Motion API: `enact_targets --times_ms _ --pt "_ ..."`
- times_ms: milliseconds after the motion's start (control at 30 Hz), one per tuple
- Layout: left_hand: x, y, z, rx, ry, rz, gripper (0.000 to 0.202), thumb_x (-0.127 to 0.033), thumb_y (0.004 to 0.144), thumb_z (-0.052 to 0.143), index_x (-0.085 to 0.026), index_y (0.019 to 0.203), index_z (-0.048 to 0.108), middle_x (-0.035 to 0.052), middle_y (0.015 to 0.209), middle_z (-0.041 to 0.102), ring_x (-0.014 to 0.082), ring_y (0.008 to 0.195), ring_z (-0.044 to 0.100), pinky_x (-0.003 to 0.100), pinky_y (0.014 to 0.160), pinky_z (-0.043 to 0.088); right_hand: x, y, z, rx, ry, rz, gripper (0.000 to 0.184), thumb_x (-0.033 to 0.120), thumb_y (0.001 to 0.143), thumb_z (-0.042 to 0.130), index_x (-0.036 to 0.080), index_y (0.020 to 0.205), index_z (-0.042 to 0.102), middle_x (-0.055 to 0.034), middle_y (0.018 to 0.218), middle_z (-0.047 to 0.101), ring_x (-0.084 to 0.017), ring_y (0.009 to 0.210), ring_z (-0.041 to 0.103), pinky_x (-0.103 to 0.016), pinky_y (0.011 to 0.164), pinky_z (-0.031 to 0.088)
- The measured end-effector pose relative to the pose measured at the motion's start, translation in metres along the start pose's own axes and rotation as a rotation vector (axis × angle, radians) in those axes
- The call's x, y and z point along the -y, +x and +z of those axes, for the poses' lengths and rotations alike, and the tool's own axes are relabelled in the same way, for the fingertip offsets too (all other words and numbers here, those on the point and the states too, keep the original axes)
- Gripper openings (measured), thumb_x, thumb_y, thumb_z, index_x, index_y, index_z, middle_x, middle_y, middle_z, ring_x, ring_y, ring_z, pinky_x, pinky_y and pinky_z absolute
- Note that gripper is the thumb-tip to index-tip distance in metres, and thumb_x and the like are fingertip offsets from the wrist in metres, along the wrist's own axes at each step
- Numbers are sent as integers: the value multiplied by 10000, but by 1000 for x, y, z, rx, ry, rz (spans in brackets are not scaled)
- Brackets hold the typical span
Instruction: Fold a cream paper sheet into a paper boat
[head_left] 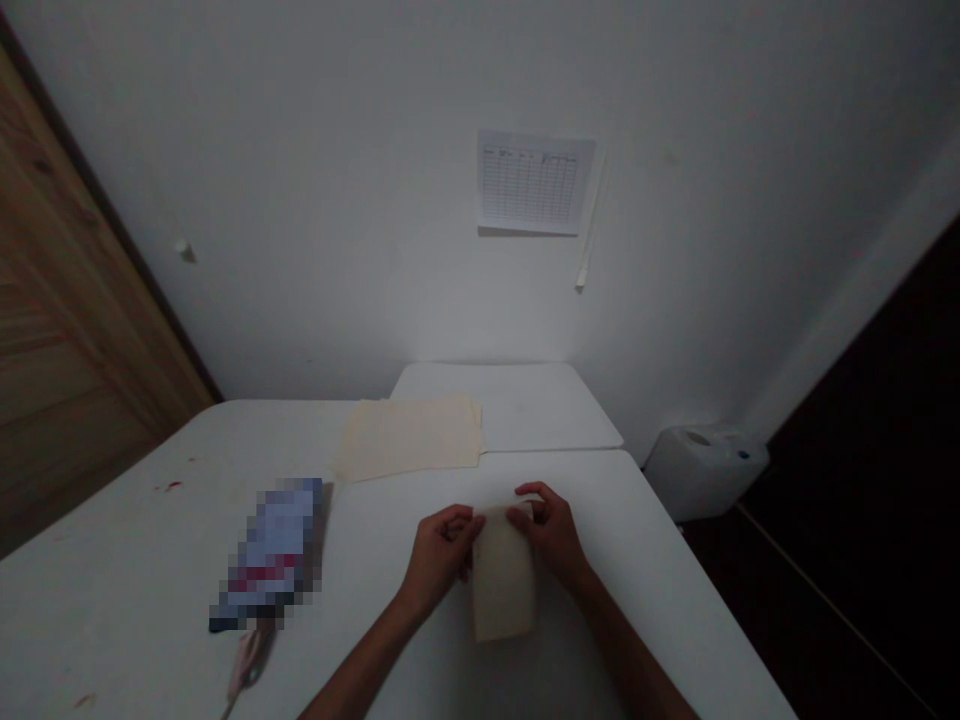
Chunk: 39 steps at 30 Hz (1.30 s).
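Note:
Between my hands is a narrow cream paper piece (504, 580), which looks folded; I cannot tell whether it is an envelope or a plain sheet. My left hand (444, 550) pinches its upper left corner between thumb and fingers. At the upper right corner, my right hand (551, 530) grips it with the thumb on the near face and the index finger raised behind. The lower end of the paper hangs toward me over the white table (375, 640). Beyond my left hand lie flat cream sheets (412, 435), slightly overlapping.
A pixelated blue item (274, 550) lies on the left, with a pinkish handle-like object (244, 660) by it. A printed chart (536, 185) hangs on the wall. A white plastic container (705, 470) stands beyond the table's right edge. Wooden boards (67, 280) rise at left.

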<state>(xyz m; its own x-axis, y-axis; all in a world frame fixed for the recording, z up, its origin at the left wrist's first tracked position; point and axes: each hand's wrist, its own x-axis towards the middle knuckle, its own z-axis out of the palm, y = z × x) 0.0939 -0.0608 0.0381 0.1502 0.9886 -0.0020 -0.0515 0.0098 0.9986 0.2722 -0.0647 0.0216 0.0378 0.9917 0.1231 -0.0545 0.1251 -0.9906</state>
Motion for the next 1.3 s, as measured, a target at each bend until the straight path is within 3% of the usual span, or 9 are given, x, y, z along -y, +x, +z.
enact_targets --times_ms 533,833,1000,1167,1300 --pt "1 0 -2 2 26 23 381 -501 694 720 -132 743 637 -23 463 576 85 301 460 167 262 345 0 -1 -1 1 -39 -25 376 421 723 718 190 970 554 37 597 602 -101 466 469 -205 435 352" --pt "6 4 -5 -27 37 60 379 -481 708 716 -128 832 659 10 569 636 87 335 489 167 258 357 -2 0 -1 -7 -39 -26 363 408 725 720 186 962 559 44 573 582 -96 457 444 -207 443 349" --pt "5 4 -4 -47 39 47 366 -473 682 732 -127 776 655 3 534 618 82 320 471 161 255 340 1 -1 0 -24 -65 -40 354 394 722 727 185 958 568 45 574 585 -92 454 433 -201 433 327" --pt "3 3 -5 -21 45 67 333 -460 710 710 -134 746 650 -26 469 563 80 323 459 152 262 332 1 0 -1 -1 14 60 413 397 686 753 170 990 590 26 606 619 -108 488 488 -215 467 370" --pt "4 2 -6 -13 51 78 323 -451 716 714 -136 743 648 -24 485 570 76 334 462 141 266 303 -2 2 -3 8 42 130 337 411 653 769 142 825 661 0 633 630 -111 533 514 -225 509 388"
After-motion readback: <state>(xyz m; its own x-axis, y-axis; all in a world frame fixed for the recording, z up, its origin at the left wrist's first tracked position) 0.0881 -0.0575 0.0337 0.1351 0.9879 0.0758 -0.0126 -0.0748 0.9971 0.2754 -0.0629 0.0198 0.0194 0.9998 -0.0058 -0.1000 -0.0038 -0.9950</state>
